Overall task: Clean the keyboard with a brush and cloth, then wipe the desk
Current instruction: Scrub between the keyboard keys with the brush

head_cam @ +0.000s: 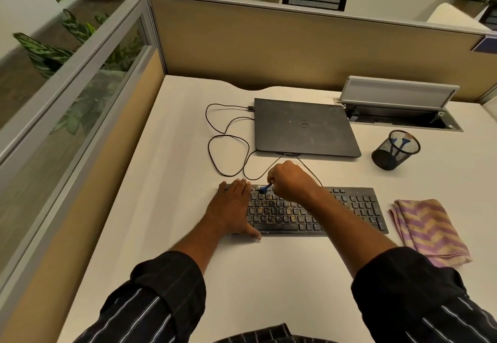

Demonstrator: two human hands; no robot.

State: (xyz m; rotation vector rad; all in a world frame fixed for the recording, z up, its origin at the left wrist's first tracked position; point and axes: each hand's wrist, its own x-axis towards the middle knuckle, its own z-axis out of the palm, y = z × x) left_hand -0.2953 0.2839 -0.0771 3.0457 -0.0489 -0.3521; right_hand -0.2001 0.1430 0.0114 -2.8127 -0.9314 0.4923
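Note:
A black keyboard [349, 208] lies on the white desk [174, 154], its middle keys speckled with yellowish crumbs. My left hand [231, 208] lies flat with straight fingers over the keyboard's left end. My right hand [289, 180] grips a small blue brush [265, 188] whose tip touches the top key rows. A folded purple and tan striped cloth [430, 231] lies on the desk to the right of the keyboard.
A closed dusty black laptop [304, 127] sits behind the keyboard, with a looping black cable [228, 138] to its left. A black mesh pen cup [395, 150] stands at the right. An open cable hatch [398, 103] sits at the back right. Partitions wall the desk.

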